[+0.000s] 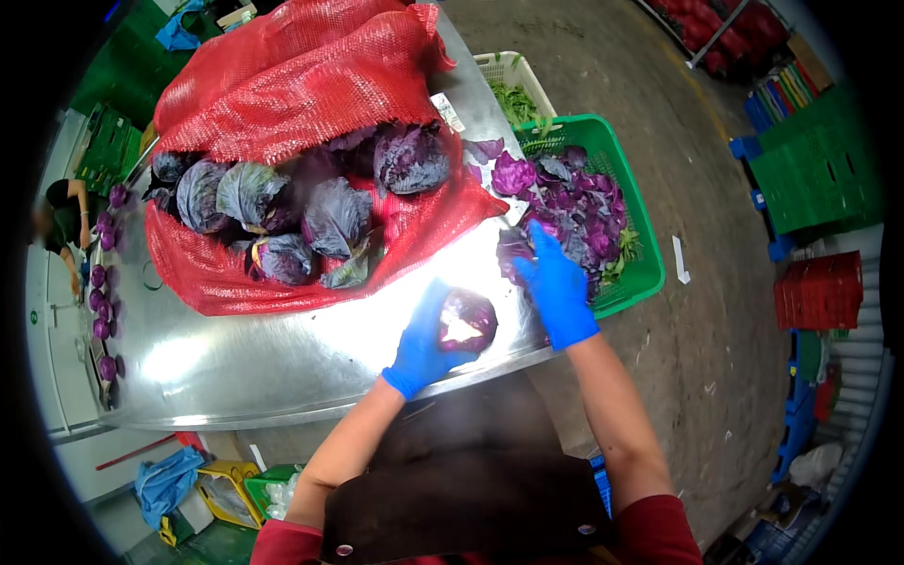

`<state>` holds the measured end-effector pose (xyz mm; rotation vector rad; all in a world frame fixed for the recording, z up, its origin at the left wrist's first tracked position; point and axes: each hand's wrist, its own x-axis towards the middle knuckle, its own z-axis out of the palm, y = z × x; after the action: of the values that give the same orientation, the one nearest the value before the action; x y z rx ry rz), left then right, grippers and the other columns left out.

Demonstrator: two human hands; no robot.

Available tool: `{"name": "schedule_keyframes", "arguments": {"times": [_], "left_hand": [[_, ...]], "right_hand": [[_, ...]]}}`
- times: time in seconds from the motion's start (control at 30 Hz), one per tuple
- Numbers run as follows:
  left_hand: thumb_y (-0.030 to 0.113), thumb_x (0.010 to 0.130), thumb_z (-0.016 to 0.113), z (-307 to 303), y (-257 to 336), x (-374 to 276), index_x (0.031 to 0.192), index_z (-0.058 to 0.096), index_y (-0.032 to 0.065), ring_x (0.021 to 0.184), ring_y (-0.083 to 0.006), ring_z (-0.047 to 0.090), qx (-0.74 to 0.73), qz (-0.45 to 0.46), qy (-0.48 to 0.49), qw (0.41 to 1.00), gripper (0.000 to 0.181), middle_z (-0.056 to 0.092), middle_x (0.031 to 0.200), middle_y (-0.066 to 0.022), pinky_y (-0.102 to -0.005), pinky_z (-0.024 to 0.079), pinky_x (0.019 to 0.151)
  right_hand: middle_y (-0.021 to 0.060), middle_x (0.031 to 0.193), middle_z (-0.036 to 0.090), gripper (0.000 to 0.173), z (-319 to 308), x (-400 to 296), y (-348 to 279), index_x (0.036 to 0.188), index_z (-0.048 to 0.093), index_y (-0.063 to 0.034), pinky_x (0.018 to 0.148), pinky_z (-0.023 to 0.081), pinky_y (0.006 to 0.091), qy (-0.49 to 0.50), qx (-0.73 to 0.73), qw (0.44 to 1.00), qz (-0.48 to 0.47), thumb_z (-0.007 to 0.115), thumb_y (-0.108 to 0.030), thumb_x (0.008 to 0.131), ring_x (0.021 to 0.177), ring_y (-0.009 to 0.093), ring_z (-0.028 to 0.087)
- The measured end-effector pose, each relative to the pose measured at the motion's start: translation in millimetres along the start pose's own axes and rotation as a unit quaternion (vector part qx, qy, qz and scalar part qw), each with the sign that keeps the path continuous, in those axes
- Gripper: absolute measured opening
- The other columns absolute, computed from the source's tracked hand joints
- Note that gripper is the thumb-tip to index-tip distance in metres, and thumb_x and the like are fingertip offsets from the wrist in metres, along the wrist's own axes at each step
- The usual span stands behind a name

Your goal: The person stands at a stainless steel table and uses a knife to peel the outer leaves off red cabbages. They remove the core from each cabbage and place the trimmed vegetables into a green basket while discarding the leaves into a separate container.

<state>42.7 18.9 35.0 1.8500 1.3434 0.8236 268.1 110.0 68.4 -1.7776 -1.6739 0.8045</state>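
In the head view, my left hand (418, 347), in a blue glove, grips a trimmed red cabbage (469, 321) just above the near edge of the steel table (233, 360). A pale patch shows on the cabbage. My right hand (561, 289), also gloved in blue, is over the near left side of a green crate (653, 247), thumb and forefinger spread. A dark purple cabbage leaf (511, 247) is beside its thumb; whether they touch is unclear. Loose purple leaves (586, 205) fill much of the crate.
A red mesh sack (304, 85) lies across the table, its mouth exposing several untrimmed red cabbages (337, 215). Several trimmed cabbages (97, 300) line the far left edge, near another person (67, 212). A white crate of greens (519, 81) stands behind the green one.
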Motion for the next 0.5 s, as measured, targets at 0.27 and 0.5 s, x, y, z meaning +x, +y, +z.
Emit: {"name": "schedule_keyframes", "arguments": {"times": [0.27,0.5], "left_hand": [[0.023,0.052,0.094,24,14,18,0.151,0.008,-0.0025,0.136,-0.0337,0.035,-0.059,-0.109,0.089,0.988,0.133,0.022,0.151,-0.0233,-0.0399,0.034,0.112],[0.022,0.053,0.093,9,41,51,0.14,0.033,0.0029,0.121,-0.0269,0.049,-0.162,-0.198,0.017,0.967,0.108,0.05,0.13,-0.0139,-0.0367,0.04,0.105]], "right_hand": [[0.0189,0.099,0.068,0.064,27,-40,13,0.132,0.053,-0.0065,0.074,0.053,0.0401,-0.125,0.034,0.992,-0.008,0.068,-0.048,0.085,0.087,0.03,0.068],[0.0114,0.077,0.066,0.068,25,-51,4,0.147,0.033,-0.0094,0.053,0.05,0.041,-0.07,-0.232,0.955,-0.172,0.054,-0.045,0.093,0.06,0.028,0.065]]}}
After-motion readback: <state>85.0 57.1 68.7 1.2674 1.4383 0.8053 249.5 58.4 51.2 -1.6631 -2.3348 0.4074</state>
